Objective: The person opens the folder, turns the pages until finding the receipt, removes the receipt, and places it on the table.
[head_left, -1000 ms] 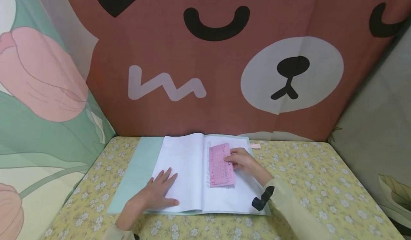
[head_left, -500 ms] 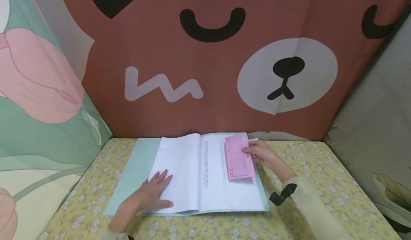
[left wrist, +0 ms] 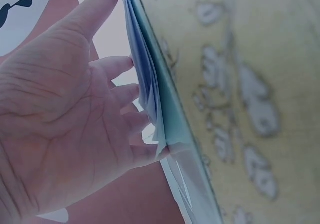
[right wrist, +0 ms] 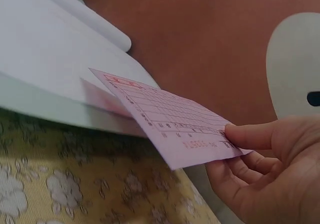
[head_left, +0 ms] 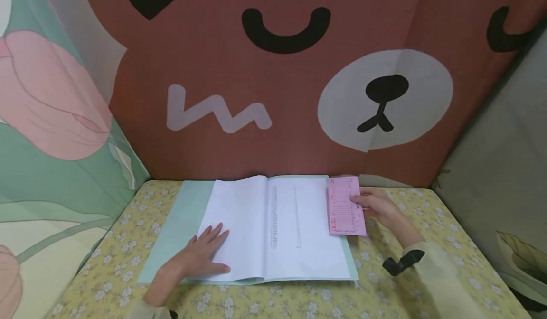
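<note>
The right hand (head_left: 380, 208) is pinching the pink slip (head_left: 345, 206) by its right-hand long edge, thumb lying on top and the other fingers (right wrist: 248, 165) curling beneath it, as the right wrist view is showing. From those fingertips the slip is reaching away to the person's left, towards the open book (head_left: 273, 229). Its long axis is running from near the person to far, roughly in line with the book's right edge. The slip is hanging lifted off the surface rather than lying flat; it is sitting over the book's far right corner, partly over the mint cover and partly over the flowered tablecloth (head_left: 427, 243). So the right hand is the one at the slip, with the slip between it and the printed page.

The left hand (head_left: 201, 257) is well apart from the slip, on the far side of the spine. Its fingers are lying spread and straight, pressing flat on the blank left-hand page near its lower edge; the left wrist view is showing the palm (left wrist: 60, 134) against the page edges. Behind it all, a bear-face cloth (head_left: 384, 96) is hanging as a backdrop.
</note>
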Tool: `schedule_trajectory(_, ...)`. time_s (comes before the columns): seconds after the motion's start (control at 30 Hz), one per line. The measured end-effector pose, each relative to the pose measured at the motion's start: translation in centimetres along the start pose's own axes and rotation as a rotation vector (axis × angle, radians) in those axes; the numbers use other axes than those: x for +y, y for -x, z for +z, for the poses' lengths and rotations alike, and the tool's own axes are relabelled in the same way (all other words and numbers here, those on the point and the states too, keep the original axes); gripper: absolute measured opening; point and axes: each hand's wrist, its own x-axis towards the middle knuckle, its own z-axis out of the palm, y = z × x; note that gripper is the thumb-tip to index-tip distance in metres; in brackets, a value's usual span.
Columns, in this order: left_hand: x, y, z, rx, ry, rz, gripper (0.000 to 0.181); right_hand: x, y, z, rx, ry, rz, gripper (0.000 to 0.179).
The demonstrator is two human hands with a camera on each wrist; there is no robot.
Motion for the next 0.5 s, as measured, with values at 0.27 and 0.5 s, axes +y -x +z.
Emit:
schedule_trajectory(0.27, 0.1, -0.1, -0.2, 0.016, -0.002, -0.023, 0.095, 0.9, 0.8, -2.2, 0.083, -0.003, 0.053, 0.059)
schedule_trajectory(0.5, 0.3, -0.1, -0.1, 0.016, -0.002, -0.040, 0.095, 1.7, 1.1, -3.5, 0.110, -0.034, 0.095, 0.058)
